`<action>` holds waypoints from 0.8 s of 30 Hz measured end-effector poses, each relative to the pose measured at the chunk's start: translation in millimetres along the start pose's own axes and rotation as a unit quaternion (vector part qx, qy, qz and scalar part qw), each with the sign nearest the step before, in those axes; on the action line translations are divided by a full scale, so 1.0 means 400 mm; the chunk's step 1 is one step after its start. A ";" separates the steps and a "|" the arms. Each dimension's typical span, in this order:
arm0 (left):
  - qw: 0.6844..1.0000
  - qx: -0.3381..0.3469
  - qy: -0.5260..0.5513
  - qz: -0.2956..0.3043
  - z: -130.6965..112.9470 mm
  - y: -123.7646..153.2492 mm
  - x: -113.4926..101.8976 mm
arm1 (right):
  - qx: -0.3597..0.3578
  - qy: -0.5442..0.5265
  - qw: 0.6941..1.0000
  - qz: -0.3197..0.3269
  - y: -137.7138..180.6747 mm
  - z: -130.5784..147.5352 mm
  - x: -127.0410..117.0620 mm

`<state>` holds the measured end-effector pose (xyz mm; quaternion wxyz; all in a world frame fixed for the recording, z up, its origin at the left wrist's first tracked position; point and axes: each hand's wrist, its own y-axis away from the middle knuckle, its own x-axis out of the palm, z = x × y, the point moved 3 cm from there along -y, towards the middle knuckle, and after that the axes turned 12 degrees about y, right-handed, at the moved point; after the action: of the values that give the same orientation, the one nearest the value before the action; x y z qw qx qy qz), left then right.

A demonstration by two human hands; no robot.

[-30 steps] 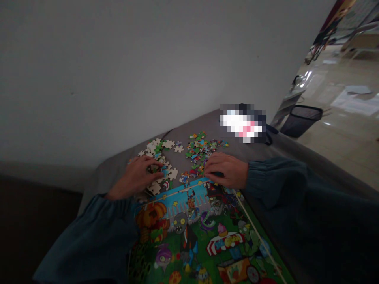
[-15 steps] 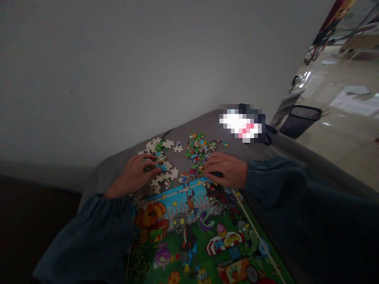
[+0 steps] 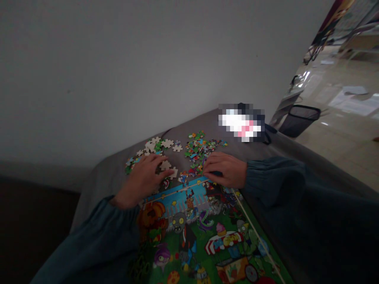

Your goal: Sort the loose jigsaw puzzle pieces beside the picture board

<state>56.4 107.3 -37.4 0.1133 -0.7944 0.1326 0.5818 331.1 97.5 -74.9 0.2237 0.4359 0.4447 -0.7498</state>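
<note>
A colourful cartoon jigsaw picture (image 3: pixel 207 232) lies on a grey cloth surface (image 3: pixel 112 177) in front of me. Beyond its top edge are two heaps of loose pieces: a pale, mostly face-down heap (image 3: pixel 161 148) on the left and a coloured heap (image 3: pixel 201 148) on the right. My left hand (image 3: pixel 145 177) lies palm down over the left heap, its fingers stretched toward a pale piece (image 3: pixel 173 172). My right hand (image 3: pixel 226 169) rests palm down at the picture's top edge, fingers curled by the coloured pieces; I cannot make out anything in it.
A blurred-out object (image 3: pixel 241 123) sits at the far end of the cloth. A black mesh waste bin (image 3: pixel 300 118) stands on the shiny floor to the right. A plain wall fills the background. Dark floor lies to the left.
My left hand has slid right and toward me across the pale pieces, with fingers stretched out further. My right hand has stayed in place.
</note>
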 end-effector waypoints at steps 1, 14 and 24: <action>1.000 0.010 0.001 0.013 -0.016 0.000 0.017 | -0.003 -0.001 1.000 0.003 0.000 0.001 -0.003; 0.998 0.031 0.040 0.032 -0.043 0.000 0.037 | 0.004 -0.004 1.000 0.016 -0.003 0.001 -0.009; 0.993 0.034 0.103 0.042 -0.017 0.000 0.025 | 0.004 -0.005 1.000 0.024 -0.004 0.002 -0.009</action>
<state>65.3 104.3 -45.1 0.1008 -0.8394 0.1966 0.4966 331.6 97.4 -71.0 0.2419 0.4440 0.4299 -0.7480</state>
